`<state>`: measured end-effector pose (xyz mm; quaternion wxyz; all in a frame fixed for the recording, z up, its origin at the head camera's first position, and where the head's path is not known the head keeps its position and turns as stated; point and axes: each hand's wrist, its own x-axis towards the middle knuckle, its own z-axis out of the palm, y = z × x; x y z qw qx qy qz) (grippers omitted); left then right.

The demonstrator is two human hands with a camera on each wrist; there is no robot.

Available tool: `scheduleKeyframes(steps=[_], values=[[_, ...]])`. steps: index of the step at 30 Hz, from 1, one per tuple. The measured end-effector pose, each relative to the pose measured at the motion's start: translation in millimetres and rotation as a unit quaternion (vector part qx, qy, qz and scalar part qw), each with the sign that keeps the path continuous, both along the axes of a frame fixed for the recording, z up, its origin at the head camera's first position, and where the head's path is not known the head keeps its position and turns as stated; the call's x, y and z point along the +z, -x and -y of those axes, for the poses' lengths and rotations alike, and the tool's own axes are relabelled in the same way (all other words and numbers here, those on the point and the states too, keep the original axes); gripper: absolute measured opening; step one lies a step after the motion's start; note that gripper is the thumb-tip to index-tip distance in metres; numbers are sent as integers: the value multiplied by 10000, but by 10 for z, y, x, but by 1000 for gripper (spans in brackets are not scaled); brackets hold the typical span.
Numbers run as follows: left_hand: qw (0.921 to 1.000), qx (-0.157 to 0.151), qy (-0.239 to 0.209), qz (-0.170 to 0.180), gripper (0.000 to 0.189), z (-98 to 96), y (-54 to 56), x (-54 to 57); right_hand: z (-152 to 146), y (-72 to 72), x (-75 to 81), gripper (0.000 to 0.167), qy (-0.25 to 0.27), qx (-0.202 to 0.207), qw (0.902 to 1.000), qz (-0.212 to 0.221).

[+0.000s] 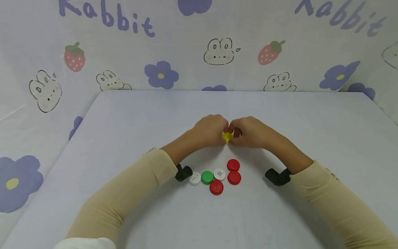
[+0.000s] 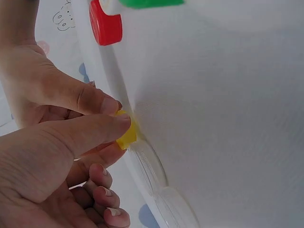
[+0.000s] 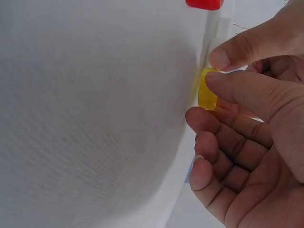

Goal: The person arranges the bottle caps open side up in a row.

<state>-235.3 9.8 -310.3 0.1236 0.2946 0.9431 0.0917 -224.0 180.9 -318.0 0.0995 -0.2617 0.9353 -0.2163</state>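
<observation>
Near the middle of the table, a yellow bottle cap (image 1: 227,136) is between my two hands. My left hand (image 1: 209,132) pinches it, its thumb (image 2: 107,128) lying over the cap's side. From the other side my right hand (image 1: 255,134) also pinches the cap, with the thumb (image 3: 242,90) against it and the other fingers loosely bent. Both hands are close over the tabletop. Clear caps (image 2: 151,164) lie beside the yellow one in the left wrist view; in the head view the hands hide them.
Nearer the body lie several caps: a green cap (image 1: 207,177), white caps (image 1: 195,178) on its left and right, and red caps (image 1: 216,187). A black wrist camera (image 1: 184,173) hangs by the left sleeve, another (image 1: 278,177) by the right. A printed cloth (image 1: 186,45) hangs behind.
</observation>
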Motion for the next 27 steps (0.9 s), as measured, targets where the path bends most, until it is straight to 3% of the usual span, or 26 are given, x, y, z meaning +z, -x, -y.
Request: scheduleKeyframes(steps=[12,27], values=[[9997,220,100,34,22,-3,9,-12,52,60,-29,24,-187,-170,9995,182],[9993,328,143,89,29,-4,-23,-20,84,-37,-22,34,-493,-248,9985,71]])
